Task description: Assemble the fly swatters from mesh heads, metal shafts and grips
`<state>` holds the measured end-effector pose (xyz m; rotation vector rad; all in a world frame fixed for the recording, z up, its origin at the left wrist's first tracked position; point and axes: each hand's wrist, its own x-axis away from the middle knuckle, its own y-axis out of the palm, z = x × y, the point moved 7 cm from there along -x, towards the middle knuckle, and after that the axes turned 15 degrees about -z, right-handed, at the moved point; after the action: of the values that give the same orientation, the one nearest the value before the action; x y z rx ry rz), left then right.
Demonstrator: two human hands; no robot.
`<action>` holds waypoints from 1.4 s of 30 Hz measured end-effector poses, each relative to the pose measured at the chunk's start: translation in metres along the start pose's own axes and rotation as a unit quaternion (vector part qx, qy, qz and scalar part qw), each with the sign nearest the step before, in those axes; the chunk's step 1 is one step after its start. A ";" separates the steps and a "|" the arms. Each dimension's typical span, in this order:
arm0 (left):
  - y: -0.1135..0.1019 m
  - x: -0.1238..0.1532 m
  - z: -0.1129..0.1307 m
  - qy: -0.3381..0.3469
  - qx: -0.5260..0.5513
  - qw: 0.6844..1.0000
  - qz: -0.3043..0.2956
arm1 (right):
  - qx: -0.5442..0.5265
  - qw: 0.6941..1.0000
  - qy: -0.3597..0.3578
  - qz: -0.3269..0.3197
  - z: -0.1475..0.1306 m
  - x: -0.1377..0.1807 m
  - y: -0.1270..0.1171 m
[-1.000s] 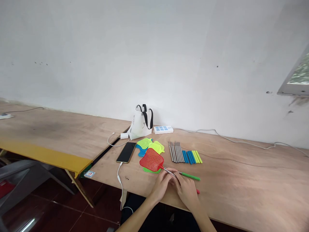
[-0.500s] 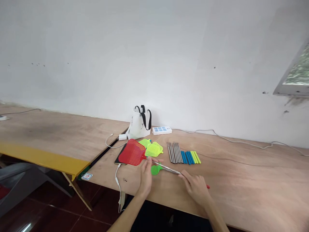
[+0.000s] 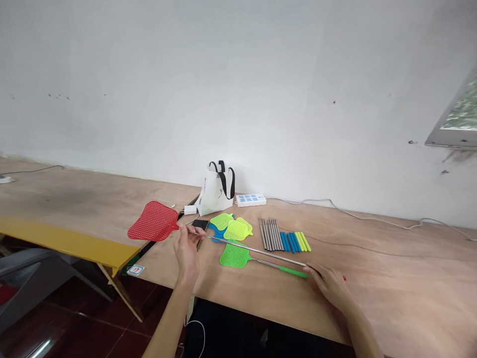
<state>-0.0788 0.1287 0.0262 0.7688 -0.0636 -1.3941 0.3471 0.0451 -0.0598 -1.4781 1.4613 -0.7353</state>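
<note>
Span wide, left hand (image 3: 187, 247) and right hand (image 3: 328, 287) at red swatter (image 3: 153, 227) ends

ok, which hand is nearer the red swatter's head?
Left. The left hand pinches the red swatter right beside its head; the right hand grips the opposite end, far off to the right.

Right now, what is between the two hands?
In the head view, the red swatter's metal rod runs from the left hand to the right hand; a green swatter lies on the table beside it.
</note>
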 end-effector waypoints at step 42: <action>0.104 0.124 -0.130 -0.238 -0.037 0.927 -0.287 | 0.042 0.995 -0.071 0.046 -0.124 -0.016 0.055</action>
<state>0.0977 0.0738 -0.0670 0.3745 -0.1721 -2.1133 0.2103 0.0429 -0.0542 -1.3613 1.3646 -0.6147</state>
